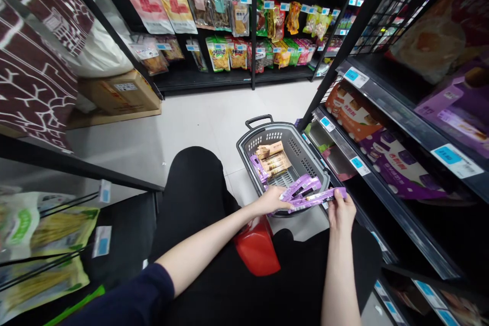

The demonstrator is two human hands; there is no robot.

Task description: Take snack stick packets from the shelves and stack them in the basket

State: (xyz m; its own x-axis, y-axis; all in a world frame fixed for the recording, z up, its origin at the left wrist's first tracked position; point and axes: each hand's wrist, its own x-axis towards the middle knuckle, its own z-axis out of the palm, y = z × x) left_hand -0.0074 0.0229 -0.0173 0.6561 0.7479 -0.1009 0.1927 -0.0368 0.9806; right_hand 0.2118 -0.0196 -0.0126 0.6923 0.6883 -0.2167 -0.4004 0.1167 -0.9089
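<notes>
A person seated low in a shop aisle pinches a fan of purple packets (pixel 305 192) between the left hand (pixel 272 200) and right hand (pixel 341 211), just over the near rim of a grey basket (pixel 310 159) holding brown and purple packets. Squaring the packets and keeping a firm pinch looks wise. The shelf (pixel 382 183) edge crowds the right; open floor (pixel 198 117) lies left.
</notes>
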